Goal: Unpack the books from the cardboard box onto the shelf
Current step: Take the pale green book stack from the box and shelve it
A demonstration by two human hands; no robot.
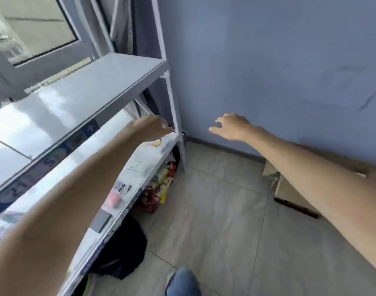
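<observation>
A white metal shelf unit (91,90) stands on the left against a window. Its top board is bare and glossy. On the second board lie several books flat in a row, among them a white-covered book (140,167), a pink one (113,198) and a grey one (101,220). My left hand (153,127) reaches over the far end of that row, fingers extended just above the last white book; the view is blurred there. My right hand (232,127) hovers in the air before the blue wall, fingers apart and holding nothing. The cardboard box (289,189) sits on the floor at the right, mostly hidden behind my right forearm.
Under the shelf are a black bag (123,248) and colourful packets (163,184). A dark stick-like object (296,208) lies on the tiled floor beside the box. My knee in blue jeans (182,283) shows at the bottom. The blue wall (268,60) closes the far side.
</observation>
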